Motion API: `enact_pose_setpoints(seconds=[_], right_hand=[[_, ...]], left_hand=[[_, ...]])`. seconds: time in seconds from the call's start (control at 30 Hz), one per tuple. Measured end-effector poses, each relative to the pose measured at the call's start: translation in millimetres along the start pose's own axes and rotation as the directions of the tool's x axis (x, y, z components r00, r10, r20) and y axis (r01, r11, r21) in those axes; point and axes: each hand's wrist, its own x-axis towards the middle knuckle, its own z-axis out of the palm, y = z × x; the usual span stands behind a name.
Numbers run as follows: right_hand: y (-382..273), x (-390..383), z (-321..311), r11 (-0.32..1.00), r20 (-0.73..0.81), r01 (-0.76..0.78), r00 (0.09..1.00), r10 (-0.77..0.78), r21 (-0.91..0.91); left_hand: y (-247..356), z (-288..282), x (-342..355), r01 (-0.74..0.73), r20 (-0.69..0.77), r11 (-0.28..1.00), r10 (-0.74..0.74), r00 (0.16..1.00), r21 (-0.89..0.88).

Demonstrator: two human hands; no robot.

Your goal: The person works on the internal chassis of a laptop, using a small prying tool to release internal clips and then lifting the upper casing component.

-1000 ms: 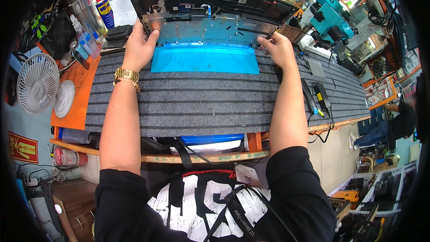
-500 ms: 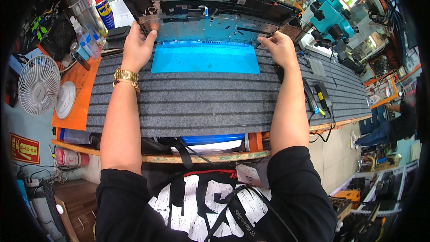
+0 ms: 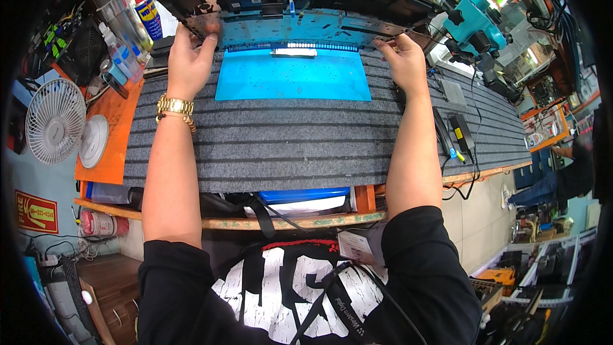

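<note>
A: How do the fingers stand?
B: Both sets are closed on something: the left hand grips the lower left corner of a black laptop panel, and the right hand pinches the lower right corner between thumb and finger. Some fingertips are hidden behind it

A: And the panel?
B: It tilts up, its inner side facing the person, above the back edge of a blue mat. I can't tell whether its lower edge touches

A: How far along does it look?
B: Well opened up, I'd judge: the inside is bare to view, and a small ribbon cable shows near the middle. The panel isn't lying flat yet, and whether any part has yet to come out or go in, I can't tell

A: Farther out?
B: Grey striped cloth under the mat, a power adapter to the right, a white fan to the left
</note>
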Motion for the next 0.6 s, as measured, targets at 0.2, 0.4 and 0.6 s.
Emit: enact_pose_setpoints(seconds=[0.2, 0.4, 0.6], right_hand=[[9, 0, -2, 0.999, 0.033, -0.013, 0.999, 0.012, 0.047], [19, 2, -2, 1.000, 0.045, -0.021, 0.999, 0.020, 0.010], [15, 1, -1, 0.996, 0.079, -0.058, 0.995, 0.052, 0.074]], left_hand=[[1, 3, -1, 0.009, 0.005, 0.999, -0.009, 1.000, -0.040], [3, 2, -2, -0.016, 0.015, 0.998, 0.015, 1.000, 0.064], [6, 1, -4, -0.040, 0.007, 0.998, 0.040, 0.999, 0.052]])
